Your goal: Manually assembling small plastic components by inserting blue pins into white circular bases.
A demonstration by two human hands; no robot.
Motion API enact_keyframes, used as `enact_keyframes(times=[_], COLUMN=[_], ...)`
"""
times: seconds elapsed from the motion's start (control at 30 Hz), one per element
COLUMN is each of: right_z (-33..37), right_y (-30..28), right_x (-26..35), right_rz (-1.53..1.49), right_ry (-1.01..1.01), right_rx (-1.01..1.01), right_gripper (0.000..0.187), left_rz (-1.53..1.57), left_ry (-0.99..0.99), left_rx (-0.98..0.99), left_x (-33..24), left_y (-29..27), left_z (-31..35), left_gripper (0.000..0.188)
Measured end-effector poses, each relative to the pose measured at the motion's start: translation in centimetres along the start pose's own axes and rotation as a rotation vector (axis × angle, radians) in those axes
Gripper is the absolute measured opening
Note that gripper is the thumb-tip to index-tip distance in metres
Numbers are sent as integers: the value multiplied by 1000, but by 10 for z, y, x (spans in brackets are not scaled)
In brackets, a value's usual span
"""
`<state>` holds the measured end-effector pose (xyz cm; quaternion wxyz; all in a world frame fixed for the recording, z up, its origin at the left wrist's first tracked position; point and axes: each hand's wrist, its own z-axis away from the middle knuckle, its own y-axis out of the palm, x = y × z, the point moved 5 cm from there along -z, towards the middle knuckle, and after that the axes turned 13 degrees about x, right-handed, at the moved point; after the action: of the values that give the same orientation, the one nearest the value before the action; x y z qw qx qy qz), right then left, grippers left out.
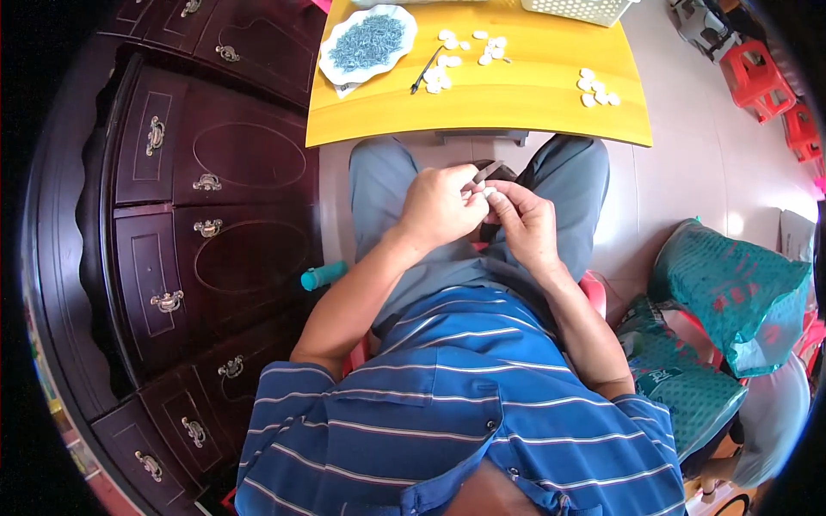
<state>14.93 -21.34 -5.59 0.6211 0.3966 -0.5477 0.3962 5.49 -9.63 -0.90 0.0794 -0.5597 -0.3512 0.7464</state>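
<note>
Both hands meet above my lap, just short of the table's front edge. My left hand is closed around a small grey blade-like tool, whose tip points up and to the right; its handle is hidden in the fingers. Fingertips of my right hand pinch a small white piece right beside the left thumb. On the yellow table ahead lie loose groups of small round white pieces. A white scalloped plate there holds a heap of thin blue-grey bits.
A thin black stick-like item lies among the white pieces. A cream perforated basket stands at the table's far edge. Dark wooden drawers line the left. Green bags and red stools are on the right; a teal cylinder is by my left arm.
</note>
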Motion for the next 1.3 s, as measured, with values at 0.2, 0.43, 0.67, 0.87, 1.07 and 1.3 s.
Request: enact_keyframes(times=[0.2, 0.43, 0.67, 0.87, 1.07, 1.3], right_z=[-2, -9, -9, -8, -9, -8], right_y=[-2, -31, -19, -14, -15, -13], right_x=[2, -9, -5, -3, -7, -14], right_rz=[68, -204, -256, -286, -266, -285], right_ry=[-8, 65, 94, 95, 101, 148], right_rx=[-32, -119, -33, 25, 36, 89], right_gripper=[18, 19, 20, 20, 19, 20], left_rz=[-116, 76, 49, -41, -1, 72], left_ry=[51, 11, 50, 51, 44, 62], left_rx=[-114, -254, 195, 187, 263, 275], left_x=[-4, 17, -24, -2, 8, 6], left_y=[7, -4, -14, -12, -10, -12], left_z=[-2, 13, 13, 13, 12, 11], left_gripper=[15, 9, 18, 17, 17, 18])
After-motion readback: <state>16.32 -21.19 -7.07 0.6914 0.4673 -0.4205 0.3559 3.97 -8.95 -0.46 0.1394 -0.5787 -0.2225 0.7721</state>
